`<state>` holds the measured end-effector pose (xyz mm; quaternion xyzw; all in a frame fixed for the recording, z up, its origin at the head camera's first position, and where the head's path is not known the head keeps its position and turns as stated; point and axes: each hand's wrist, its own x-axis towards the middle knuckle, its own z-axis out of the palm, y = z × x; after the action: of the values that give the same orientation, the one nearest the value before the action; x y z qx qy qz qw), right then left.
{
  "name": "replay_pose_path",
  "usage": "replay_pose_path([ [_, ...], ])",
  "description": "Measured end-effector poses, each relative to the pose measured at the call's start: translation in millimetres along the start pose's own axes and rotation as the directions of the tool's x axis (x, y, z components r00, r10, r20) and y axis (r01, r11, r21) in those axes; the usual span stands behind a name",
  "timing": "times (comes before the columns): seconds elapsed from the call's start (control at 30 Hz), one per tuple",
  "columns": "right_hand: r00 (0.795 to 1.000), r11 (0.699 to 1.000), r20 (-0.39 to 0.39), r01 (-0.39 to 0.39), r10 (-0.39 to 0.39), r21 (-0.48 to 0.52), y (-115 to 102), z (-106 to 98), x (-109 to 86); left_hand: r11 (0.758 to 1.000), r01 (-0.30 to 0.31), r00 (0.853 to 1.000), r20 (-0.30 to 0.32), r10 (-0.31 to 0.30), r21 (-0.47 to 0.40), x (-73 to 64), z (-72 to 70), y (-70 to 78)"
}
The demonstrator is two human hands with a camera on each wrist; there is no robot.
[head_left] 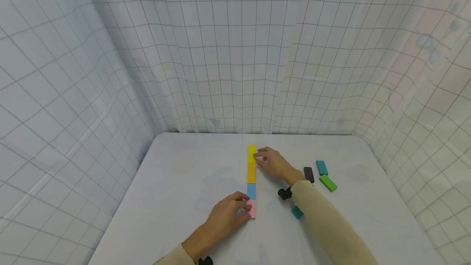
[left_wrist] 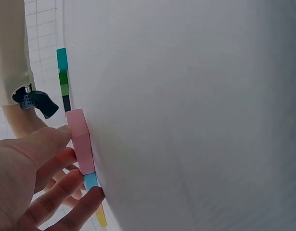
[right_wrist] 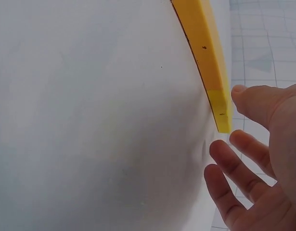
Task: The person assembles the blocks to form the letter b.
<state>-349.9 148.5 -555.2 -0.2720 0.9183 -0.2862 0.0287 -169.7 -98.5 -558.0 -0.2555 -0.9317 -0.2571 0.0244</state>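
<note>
A straight row of blocks runs away from me: a pink block nearest, then a blue block, an orange-yellow block and a bright yellow block at the far end. My left hand lies to the left of the near end. Its thumb and a finger touch the pink block, while other fingers reach along the blue block. At the far end, my right hand has its fingers spread and loosely bent beside the yellow block; a gap shows around the fingertips in the right wrist view.
Right of the row lie a black block, a teal block and a green block. Another teal block is partly under my right sleeve. Gridded white curtains surround the white table.
</note>
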Motion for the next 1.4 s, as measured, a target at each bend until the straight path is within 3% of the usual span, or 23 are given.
replay_pose_path([
  [0.37,1.000,0.999,0.000,-0.009,0.009,-0.039,-3,-11,-15.6,1.000,-0.006,1.000,-0.001,0.006,0.010,0.7,-2.4,-0.2],
  [0.8,0.995,0.994,-0.045,-0.089,0.087,-0.056,-4,-24,-43.1,1.000,-0.017,1.000,-0.004,0.017,0.014,1.0,-2.3,-0.8],
  [1.2,0.983,0.982,-0.092,-0.165,0.156,-0.096,6,-30,-68.4,1.000,0.011,1.000,0.011,-0.011,0.004,-0.7,-0.9,-0.7],
  [1.4,0.977,0.976,-0.125,-0.186,0.171,-0.118,13,-36,-80.6,1.000,-0.002,1.000,-0.004,0.002,-0.001,-2.0,-0.7,-0.7],
])
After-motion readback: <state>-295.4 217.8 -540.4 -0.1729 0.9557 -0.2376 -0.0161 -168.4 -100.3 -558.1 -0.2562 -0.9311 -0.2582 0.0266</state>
